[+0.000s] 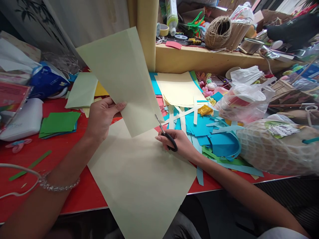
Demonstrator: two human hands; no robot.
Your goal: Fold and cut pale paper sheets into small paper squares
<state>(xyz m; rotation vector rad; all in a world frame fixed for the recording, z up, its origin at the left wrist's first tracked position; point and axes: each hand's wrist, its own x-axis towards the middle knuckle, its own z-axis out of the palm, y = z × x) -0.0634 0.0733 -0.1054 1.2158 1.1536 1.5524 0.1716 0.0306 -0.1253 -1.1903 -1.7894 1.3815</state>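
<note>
Craft workspace, cluttered. A red table [82,199] is sitting buried under paper-craft stuff: green paper squares [59,122], blue paper strips [206,127] & cream sheets [178,88] piling up, scissors [166,134] being held just beside a pale yellow sheet [124,79]. Behind, a wooden ledge [199,59] is holding a twine ball [219,31], tape roll [163,30], bottle [171,13], misc. bits. Plastic bags [245,99] are crowding the rt side.

Bare red table [62,156] left; paper scraps [206,129] right
</note>
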